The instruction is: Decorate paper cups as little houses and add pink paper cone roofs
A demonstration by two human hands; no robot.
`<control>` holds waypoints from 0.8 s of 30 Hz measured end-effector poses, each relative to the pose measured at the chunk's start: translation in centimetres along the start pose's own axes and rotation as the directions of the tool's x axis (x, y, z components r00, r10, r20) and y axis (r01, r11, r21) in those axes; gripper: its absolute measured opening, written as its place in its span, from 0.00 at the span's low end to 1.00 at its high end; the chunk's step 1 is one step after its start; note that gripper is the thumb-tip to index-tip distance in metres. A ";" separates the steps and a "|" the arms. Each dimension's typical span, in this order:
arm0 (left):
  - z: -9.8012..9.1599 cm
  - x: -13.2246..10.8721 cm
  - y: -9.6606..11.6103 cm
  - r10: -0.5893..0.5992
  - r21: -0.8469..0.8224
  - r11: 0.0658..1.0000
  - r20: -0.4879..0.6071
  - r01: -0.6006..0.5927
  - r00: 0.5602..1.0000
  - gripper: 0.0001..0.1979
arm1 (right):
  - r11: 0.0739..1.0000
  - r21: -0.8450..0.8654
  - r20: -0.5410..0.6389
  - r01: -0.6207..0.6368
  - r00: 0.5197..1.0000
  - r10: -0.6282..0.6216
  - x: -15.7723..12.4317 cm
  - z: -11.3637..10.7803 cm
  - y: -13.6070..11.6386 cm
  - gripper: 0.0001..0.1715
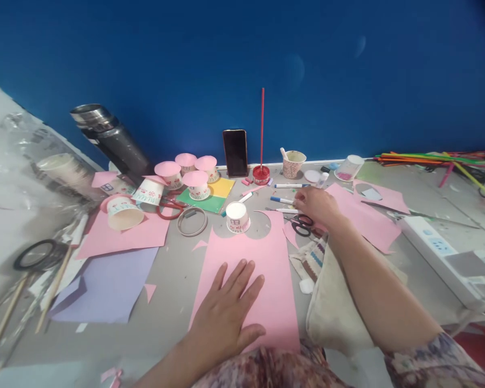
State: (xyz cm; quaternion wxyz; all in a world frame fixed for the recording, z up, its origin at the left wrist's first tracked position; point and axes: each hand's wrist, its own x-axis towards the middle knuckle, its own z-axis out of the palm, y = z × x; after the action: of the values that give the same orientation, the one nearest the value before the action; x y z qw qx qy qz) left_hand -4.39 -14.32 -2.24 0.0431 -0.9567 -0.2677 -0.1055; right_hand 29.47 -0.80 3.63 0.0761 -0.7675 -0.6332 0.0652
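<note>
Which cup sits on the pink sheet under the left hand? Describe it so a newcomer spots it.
Start at the left hand, flat on the long pink sheet. At the sheet's far end stands one upside-down white paper cup. Unlike the cups further left, it has no pink paper cap.

A grey floor [173, 280] carries a pink paper sheet [262, 269] with an upturned paper cup [237, 216] at its far end, a lavender sheet [105, 283], black-handled scissors [301, 223], a tape ring [192, 221], marker pens [289, 186], a cloth bag [331, 302], a white power strip [440, 248] and coloured sticks [436, 159] by the blue wall.
</note>
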 end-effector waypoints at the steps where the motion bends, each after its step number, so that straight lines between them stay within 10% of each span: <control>1: 0.0 0.0 0.0 -0.001 -0.002 1.000 0.001 0.001 1.000 0.44 | 1.000 0.003 0.002 0.004 1.000 -0.004 -0.1 -0.1 0.0 0.12; 11: -0.5 -0.2 0.7 0.013 -0.089 0.996 0.124 -0.002 0.992 0.48 | 0.977 0.010 0.092 0.213 0.973 -0.213 -0.5 0.8 0.6 0.04; 17: -0.6 -0.1 2.0 0.032 -0.104 0.995 0.211 -0.010 0.977 0.44 | 0.959 0.210 -0.081 0.189 0.981 -0.175 -1.0 -0.4 -0.6 0.10; 24: -0.3 -0.4 1.6 0.015 -0.146 0.989 0.066 -0.005 0.998 0.43 | 0.573 0.790 -0.053 0.217 0.956 -0.288 -4.2 -2.7 -3.8 0.25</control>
State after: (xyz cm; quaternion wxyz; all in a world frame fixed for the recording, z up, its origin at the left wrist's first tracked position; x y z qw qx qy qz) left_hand -3.94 -15.92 -2.12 -0.0354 -0.9616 -0.2559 -0.0927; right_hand 25.54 -4.28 7.05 0.3882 -0.5537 -0.6449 0.3561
